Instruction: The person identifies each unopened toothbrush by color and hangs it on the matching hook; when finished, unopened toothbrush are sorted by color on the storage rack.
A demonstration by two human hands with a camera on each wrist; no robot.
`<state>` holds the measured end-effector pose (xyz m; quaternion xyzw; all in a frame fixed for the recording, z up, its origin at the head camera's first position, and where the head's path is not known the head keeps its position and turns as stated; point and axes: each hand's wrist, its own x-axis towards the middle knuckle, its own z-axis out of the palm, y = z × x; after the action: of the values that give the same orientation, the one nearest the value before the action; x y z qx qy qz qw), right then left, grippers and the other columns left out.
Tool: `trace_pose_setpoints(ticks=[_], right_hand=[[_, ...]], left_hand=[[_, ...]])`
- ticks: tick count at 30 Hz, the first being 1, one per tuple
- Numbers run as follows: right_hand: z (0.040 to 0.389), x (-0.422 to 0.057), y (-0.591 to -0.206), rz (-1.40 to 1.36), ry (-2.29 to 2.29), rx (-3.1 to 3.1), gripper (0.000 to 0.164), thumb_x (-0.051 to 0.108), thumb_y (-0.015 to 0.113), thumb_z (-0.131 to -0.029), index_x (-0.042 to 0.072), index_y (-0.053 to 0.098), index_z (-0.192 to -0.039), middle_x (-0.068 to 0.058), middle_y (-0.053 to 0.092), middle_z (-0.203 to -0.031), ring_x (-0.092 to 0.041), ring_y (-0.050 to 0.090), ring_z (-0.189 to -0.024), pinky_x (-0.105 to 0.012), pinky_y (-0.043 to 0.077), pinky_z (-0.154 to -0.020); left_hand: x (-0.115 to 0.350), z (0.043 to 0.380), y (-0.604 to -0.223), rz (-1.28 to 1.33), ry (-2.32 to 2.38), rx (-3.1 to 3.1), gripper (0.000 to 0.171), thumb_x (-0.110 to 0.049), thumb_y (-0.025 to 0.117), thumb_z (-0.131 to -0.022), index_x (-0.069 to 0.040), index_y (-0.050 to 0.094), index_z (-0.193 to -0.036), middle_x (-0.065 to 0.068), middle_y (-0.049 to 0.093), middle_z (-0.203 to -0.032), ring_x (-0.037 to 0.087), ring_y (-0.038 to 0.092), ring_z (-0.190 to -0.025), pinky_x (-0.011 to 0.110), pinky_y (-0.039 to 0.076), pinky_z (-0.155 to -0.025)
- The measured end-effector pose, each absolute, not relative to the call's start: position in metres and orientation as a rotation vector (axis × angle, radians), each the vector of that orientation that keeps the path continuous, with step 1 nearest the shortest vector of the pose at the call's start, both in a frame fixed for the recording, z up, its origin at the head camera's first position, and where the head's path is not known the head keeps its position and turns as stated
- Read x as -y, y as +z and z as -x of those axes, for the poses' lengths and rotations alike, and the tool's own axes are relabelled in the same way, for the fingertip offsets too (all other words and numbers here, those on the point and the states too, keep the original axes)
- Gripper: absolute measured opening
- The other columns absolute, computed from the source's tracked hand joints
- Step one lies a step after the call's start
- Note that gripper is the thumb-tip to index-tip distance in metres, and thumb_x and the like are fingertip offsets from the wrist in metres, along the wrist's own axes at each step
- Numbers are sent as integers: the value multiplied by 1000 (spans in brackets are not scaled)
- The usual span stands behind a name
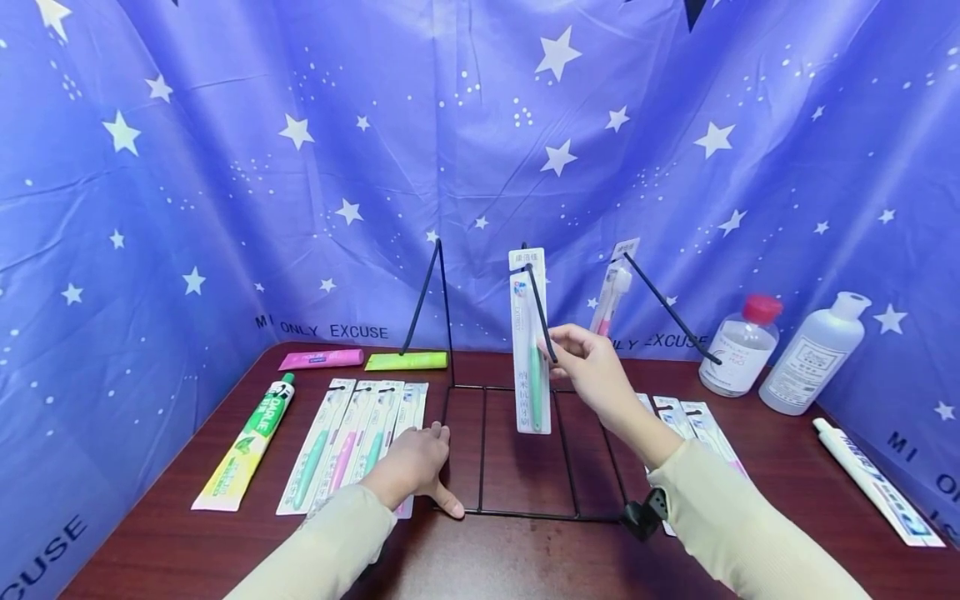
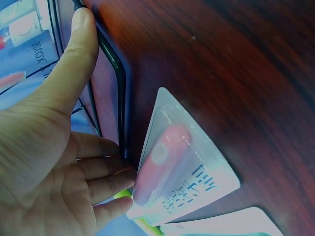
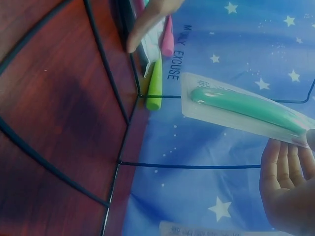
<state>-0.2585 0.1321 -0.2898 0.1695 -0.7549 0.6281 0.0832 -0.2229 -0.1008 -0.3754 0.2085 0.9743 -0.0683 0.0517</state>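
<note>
Packaged green toothbrush (image 3: 246,106) in the right hand (image 3: 291,189)

A wire rack (image 1: 527,515) stands mid-table, a curtain (image 1: 450,125) behind the table (image 1: 525,567). One toothbrush pack (image 1: 523,342) is on the rack's centre hook (image 1: 542,313), another pack (image 1: 611,292) on its right hook (image 1: 667,304). Left of the rack lies a row of packs (image 1: 347,437), with a tube (image 1: 247,442) farther left and two shorter tubes (image 1: 321,359) behind. To the right lie more packs (image 1: 708,433); behind them stand two bottles (image 1: 738,354), and another tube (image 1: 873,483) lies at the far right.
</note>
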Motion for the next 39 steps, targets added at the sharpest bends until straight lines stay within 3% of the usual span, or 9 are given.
trace_pose_setpoints(ticks=[9, 16, 22, 31, 35, 39], right_hand=[[279, -124, -286, -417, 1891, 2268, 28, 21, 61, -87, -3, 61, -101, -8, 62, -80, -13, 59, -71, -40, 52, -71], [291, -123, -287, -381, 1908, 2265, 28, 20, 62, -87, -4, 61, -101, -7, 63, -80, -13, 58, -73, -33, 52, -66], [298, -122, -287, -377, 1905, 2273, 28, 19, 60, -88, -4, 61, -104, -11, 63, -85, -16, 59, -76, -37, 52, -71], [306, -124, -290, -449, 1869, 2348, 32, 22, 55, -92, -6, 58, -106, -22, 61, -108, -28, 59, -98, -38, 49, -82], [306, -126, -292, -436, 1771, 2405, 34, 25, 53, -92, -5, 59, -107, -21, 61, -105, -30, 59, -96, -40, 48, -83], [302, -131, -292, -419, 1653, 2445, 32, 24, 53, -93, -1, 60, -111, -16, 63, -97, -29, 59, -90, -35, 49, -75]], left_hand=[[100, 223, -375, -613, -177, -2957, 119, -71, 70, -45, 6, 42, -132, 21, 44, -133, 29, 42, -122, 38, 34, -99], [100, 222, -377, -625, -162, -2971, 118, -71, 70, -44, 6, 44, -130, 20, 46, -131, 28, 43, -121, 38, 35, -98], [100, 223, -378, -634, -173, -2983, 119, -72, 70, -44, 6, 44, -130, 21, 47, -130, 28, 45, -120, 38, 37, -97], [100, 221, -377, -631, -179, -2984, 119, -71, 70, -44, 7, 44, -130, 22, 46, -130, 28, 46, -119, 38, 37, -97], [100, 221, -376, -629, -165, -2981, 119, -72, 70, -44, 7, 43, -130, 22, 46, -131, 29, 45, -120, 38, 36, -97], [100, 220, -375, -639, -168, -2988, 119, -72, 70, -44, 7, 44, -130, 22, 46, -130, 29, 46, -119, 38, 37, -97]])
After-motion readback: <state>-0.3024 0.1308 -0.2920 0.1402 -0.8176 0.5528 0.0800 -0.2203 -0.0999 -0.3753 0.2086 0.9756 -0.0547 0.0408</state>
